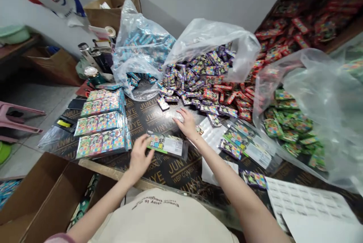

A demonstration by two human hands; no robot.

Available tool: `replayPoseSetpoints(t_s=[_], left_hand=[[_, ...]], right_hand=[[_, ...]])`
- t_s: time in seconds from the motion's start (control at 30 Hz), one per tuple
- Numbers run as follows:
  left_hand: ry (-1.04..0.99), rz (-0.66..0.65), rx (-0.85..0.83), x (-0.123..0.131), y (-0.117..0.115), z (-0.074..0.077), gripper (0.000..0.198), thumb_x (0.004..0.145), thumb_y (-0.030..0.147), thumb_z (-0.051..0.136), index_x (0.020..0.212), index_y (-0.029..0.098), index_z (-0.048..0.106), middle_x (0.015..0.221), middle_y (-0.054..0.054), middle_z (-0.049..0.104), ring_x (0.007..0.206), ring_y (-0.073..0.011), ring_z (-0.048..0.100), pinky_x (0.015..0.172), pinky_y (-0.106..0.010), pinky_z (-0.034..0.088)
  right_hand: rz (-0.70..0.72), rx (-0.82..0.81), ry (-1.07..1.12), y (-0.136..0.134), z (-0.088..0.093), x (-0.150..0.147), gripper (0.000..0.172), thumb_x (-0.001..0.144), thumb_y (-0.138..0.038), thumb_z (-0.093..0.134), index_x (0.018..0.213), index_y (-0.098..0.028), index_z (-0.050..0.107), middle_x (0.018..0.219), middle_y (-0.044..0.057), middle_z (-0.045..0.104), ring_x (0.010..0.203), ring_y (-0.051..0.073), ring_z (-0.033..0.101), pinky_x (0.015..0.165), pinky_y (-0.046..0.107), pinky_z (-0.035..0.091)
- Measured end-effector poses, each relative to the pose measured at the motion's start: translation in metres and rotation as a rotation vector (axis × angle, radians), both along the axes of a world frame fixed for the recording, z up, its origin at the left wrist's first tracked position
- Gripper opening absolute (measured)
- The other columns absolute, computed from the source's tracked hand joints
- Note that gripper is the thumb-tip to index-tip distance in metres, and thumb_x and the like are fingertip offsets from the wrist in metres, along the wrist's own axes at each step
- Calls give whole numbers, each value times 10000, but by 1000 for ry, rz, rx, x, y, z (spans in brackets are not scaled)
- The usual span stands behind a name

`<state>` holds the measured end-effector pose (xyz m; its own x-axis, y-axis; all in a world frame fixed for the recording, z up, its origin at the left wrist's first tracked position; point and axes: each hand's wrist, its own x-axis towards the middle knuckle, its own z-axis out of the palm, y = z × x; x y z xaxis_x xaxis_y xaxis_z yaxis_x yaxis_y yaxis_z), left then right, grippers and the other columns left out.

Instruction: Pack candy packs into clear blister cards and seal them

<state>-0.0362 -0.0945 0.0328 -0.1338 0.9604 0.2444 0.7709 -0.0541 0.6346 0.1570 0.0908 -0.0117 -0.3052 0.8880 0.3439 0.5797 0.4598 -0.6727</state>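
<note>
Flat on the dark printed tabletop lies a clear plastic packet (167, 144) with a colourful printed header and a white label panel. My left hand (140, 158) is at the packet's left end, thumb and fingers apart, its fingertips touching or just over the edge. Beyond the packet, my right hand (185, 123) hovers low over the table with spread fingers, holding nothing visible. It is nearest a loose pile of small purple packs (195, 80). Similar flat packets (249, 142) lie right of my right forearm, with a purple pack (229, 148) on their left edge.
Rows of filled packets (100, 122) are stacked at the left. Clear bags hold blue packs (147, 40) and green packs (289, 122). Red packs (241, 103) spill beside the purple ones. A label sheet (312, 201) lies front right. An open cardboard box (36, 197) stands below left.
</note>
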Motion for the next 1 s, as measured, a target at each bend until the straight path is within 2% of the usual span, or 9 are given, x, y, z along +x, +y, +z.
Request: replayPoseSetpoints(t_s=[0.07,0.13,0.2,0.27,0.4,0.57,0.67,0.77,1.0], left_hand=[[122,-272,-122,10,12,-7,459,784,343,656,1207,185,576,1300,-179,540,1258,-302,466,1036,-535,370],[264,-513,-215,18,35,-12,758,661,513,735,1305,196,494,1423,-216,413,1352,-369,327,1067,-637,239],[376,-681,-269,22,62,-17,966,600,603,734,1397,191,375,1488,-248,293,1387,-399,241,1062,-678,161],[415,-778,-294,23,84,-25,985,647,613,692,1436,172,299,1487,-254,290,1387,-380,251,1068,-654,177],[355,-793,-256,20,101,-40,921,731,605,618,1450,155,258,1482,-216,330,1382,-331,280,1091,-594,211],[385,-750,-234,23,91,-47,939,699,554,692,1429,116,294,1474,-242,322,1382,-365,258,1082,-587,237],[409,-733,-242,26,88,-49,904,697,544,701,1413,129,337,1480,-230,316,1382,-370,247,1079,-580,246],[395,-745,-235,27,88,-54,867,708,556,684,1390,114,383,1460,-226,352,1365,-374,272,1076,-583,238],[355,-701,-195,27,86,-60,868,672,542,726,1370,126,420,1425,-209,416,1343,-367,310,1065,-566,225]], right_hand=[[113,41,-78,30,4,-41,362,832,-342,586,1142,-158,622,1261,176,572,1187,296,514,1014,492,388],[239,77,-162,57,13,-86,369,855,-325,566,1182,-158,598,1296,173,557,1234,292,481,1026,485,372],[326,96,-252,83,22,-130,411,878,-355,543,1231,-146,567,1356,187,507,1294,300,422,1040,481,350],[348,83,-332,107,29,-170,512,875,-417,545,1304,-140,509,1423,209,424,1335,330,362,1042,497,339],[304,-19,-405,152,31,-231,704,846,-480,566,1436,-175,332,1468,238,323,1340,376,333,1000,547,361],[244,-57,-387,188,29,-285,679,861,-493,515,1452,-258,277,1376,192,388,1212,364,464,932,527,417],[237,-91,-402,198,28,-312,682,823,-550,530,1414,-275,328,1333,176,383,1172,380,475,899,539,431],[173,-155,-414,203,22,-333,724,776,-579,565,1378,-243,346,1343,190,340,1211,414,422,904,585,412],[73,-243,-385,212,-5,-355,745,801,-471,548,1390,-156,218,1424,252,195,1301,503,246,857,735,338]])
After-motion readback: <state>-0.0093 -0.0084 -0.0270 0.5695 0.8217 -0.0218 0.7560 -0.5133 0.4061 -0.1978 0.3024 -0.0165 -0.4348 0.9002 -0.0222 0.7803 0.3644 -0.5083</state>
